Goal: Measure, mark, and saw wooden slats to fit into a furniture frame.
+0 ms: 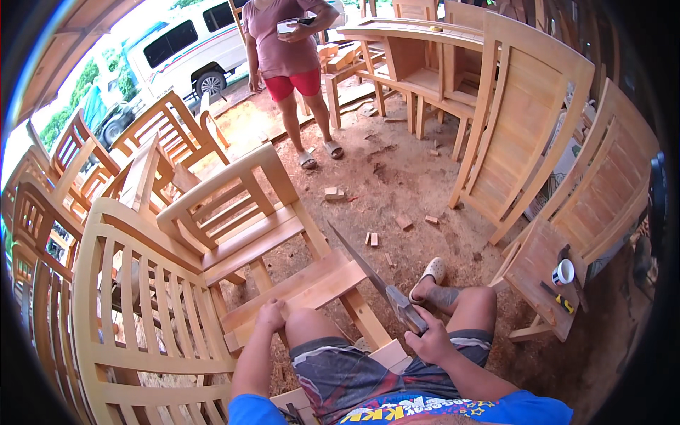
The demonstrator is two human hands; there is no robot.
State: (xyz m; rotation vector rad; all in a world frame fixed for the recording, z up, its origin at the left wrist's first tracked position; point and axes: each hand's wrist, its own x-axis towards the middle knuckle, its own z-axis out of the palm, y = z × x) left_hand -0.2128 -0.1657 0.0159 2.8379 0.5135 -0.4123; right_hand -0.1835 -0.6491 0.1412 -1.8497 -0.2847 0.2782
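My right hand (432, 343) is closed round the handle of a handsaw (407, 312). The saw's long thin blade points forward and left, passing close by the right end of a pale wooden board (312, 287); whether it touches the wood I cannot tell. That board lies across the seat frame of a slatted wooden bench (159, 304), in front of my left knee. On the board, beside the knee, rests my left hand (271, 314), its fingers curled against the wood and partly hidden. A wooden seat rail (365, 319) runs from under the board toward my lap.
Wood offcuts (404, 222) lie on the dirt floor ahead. A small wooden stool (542, 276) at right bears a white cup (563, 272) and a yellow-black tool (558, 297). Tall panels (524, 120) lean behind it. A person (294, 64) stands ahead; unfinished chairs (159, 134) crowd the left.
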